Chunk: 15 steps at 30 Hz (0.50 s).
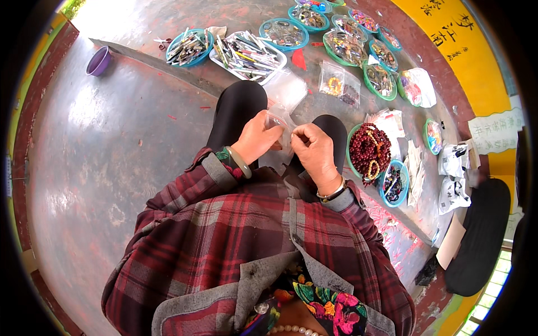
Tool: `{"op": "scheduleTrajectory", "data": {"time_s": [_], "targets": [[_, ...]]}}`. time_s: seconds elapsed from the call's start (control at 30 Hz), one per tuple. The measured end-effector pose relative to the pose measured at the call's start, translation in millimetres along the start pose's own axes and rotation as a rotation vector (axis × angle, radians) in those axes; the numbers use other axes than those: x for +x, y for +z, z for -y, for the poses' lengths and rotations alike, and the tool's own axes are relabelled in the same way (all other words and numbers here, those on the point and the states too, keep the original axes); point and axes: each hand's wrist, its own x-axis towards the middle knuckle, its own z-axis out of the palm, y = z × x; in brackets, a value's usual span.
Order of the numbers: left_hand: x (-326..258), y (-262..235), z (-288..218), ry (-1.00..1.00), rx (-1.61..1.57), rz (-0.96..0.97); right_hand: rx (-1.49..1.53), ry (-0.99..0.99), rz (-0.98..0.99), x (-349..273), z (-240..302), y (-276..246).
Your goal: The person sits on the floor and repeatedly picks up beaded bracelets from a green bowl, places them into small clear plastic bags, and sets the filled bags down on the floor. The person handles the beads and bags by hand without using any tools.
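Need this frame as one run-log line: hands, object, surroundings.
left hand: holding clear plastic bag | right hand: pinching at bag's edge | right side: dark red beads | ahead: pens

Smooth grey floor (pixel 89 185), scuffed and flecked with red, spreads all round, crossed by a raised step (pixel 151 63) toward ten o'clock. Strong daylight washes it out near eleven and shines off it at ten. A dark red band (pixel 21 173) curves past nine. At two stands a yellow wall (pixel 482 84) with dark writing. Between three and four, a black oblong (pixel 479 241) may be a padded seat; the rim distorts it.
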Motion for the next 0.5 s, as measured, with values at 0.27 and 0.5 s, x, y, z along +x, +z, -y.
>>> {"op": "scheduleTrajectory", "data": {"time_s": [0.27,0.5], "targets": [[7,-14,-6,0.936,0.783,-0.249,-0.337,-0.178,-0.003,-2,6,-6],[-2,-2,1,0.815,0.745,-0.133,-0.372,-0.121,-0.005,0,9,-5]]}}
